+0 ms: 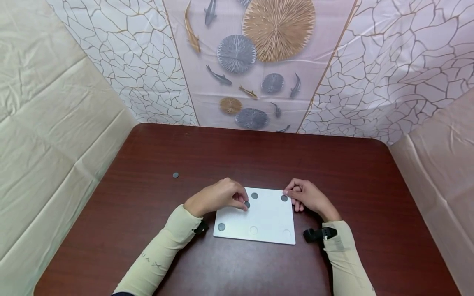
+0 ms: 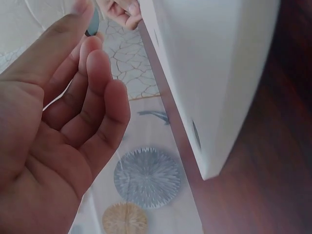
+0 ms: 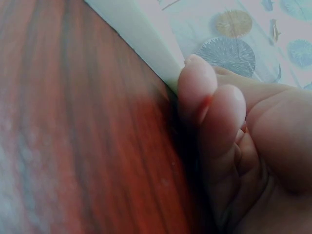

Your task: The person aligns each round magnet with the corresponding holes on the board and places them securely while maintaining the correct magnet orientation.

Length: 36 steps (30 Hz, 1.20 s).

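Note:
Between thumb and fingertips, my left hand (image 1: 218, 196) pinches a small grey disc (image 1: 247, 204) above the white rectangular board (image 1: 268, 216). The left wrist view shows that disc (image 2: 94, 23) tilted on edge at the fingertips. At the board's far right corner, my right hand (image 1: 309, 197) grips the edge with thumb and curled fingers, beside a grey disc (image 1: 284, 198) lying there. Other discs lie at the board's far side (image 1: 254, 195) and near left corner (image 1: 221, 227). Two shallow round recesses (image 1: 253, 230) show along the near edge. My left hand hides the far left corner.
One more loose grey disc (image 1: 175, 175) lies on the dark red-brown table (image 1: 352, 176), left of the board. Patterned cloth (image 1: 237, 90) hangs behind the table, with plain pale cloth on both sides. Dark straps are at both wrists.

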Tool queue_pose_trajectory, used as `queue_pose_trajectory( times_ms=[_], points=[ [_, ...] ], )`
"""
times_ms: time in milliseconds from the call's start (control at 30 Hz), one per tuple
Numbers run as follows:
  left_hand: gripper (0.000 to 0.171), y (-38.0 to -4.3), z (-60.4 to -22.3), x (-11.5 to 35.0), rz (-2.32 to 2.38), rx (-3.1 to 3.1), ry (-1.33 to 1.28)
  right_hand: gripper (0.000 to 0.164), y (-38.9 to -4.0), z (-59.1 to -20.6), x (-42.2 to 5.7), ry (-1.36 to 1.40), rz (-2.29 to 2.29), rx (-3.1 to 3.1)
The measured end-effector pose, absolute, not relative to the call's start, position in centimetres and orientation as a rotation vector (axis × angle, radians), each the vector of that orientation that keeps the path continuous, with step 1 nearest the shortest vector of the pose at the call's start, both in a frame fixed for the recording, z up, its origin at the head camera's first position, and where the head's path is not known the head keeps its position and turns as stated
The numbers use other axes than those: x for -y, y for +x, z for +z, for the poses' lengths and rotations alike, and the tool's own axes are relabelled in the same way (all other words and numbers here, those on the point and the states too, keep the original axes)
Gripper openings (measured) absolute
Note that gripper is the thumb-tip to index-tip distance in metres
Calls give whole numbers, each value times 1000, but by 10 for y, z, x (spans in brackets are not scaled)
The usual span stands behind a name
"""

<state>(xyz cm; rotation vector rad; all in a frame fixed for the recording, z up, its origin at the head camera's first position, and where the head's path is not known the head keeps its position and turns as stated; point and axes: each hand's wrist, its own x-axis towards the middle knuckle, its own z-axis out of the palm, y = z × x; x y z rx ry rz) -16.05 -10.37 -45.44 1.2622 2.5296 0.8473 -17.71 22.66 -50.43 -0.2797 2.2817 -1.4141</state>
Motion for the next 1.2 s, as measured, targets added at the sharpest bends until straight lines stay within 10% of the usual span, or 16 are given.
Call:
queue_pose_trajectory(
  times_ms=[1200],
  points=[
    [6, -137, -462, 78, 488, -2326, 1376, 16, -178, -505, -226, -276, -1392, -2301]
  ],
)
